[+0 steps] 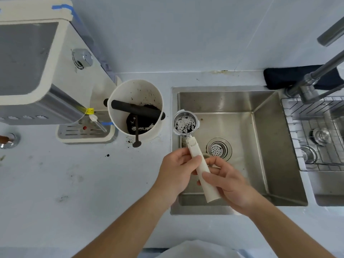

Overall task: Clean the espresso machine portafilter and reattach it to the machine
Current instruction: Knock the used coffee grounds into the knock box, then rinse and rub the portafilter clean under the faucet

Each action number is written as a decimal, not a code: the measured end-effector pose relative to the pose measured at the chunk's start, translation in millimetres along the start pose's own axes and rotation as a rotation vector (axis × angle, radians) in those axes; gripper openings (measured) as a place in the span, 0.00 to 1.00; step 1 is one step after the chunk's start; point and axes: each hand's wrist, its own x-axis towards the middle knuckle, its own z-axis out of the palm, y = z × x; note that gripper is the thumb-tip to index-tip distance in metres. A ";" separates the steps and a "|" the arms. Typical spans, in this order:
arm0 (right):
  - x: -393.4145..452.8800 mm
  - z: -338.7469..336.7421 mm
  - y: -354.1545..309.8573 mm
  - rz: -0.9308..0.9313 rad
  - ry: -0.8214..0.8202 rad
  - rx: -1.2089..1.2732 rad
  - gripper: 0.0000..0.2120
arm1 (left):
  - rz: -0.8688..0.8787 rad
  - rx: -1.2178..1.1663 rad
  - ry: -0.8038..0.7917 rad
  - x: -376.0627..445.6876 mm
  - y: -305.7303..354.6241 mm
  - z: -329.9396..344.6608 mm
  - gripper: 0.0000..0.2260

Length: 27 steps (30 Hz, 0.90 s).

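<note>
The portafilter (186, 123) has a round metal basket speckled with dark coffee residue and a long cream handle (202, 170). It hangs over the left edge of the steel sink (260, 146), basket facing up. My left hand (176, 168) grips the upper part of the handle. My right hand (227, 179) holds the lower part of it. The cream and grey espresso machine (37, 71) stands at the far left on the counter.
A white knock box (135, 107) with a black bar and spent grounds sits between machine and sink. A small dark tool (136, 138) leans at its front. The faucet (312, 84) and a wire rack (316, 135) are at right. Coffee crumbs dot the counter.
</note>
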 end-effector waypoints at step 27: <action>-18.3 -236.3 -140.6 -0.408 0.773 -0.293 0.15 | -0.167 -0.012 0.125 23.5 -4.5 139.9 0.08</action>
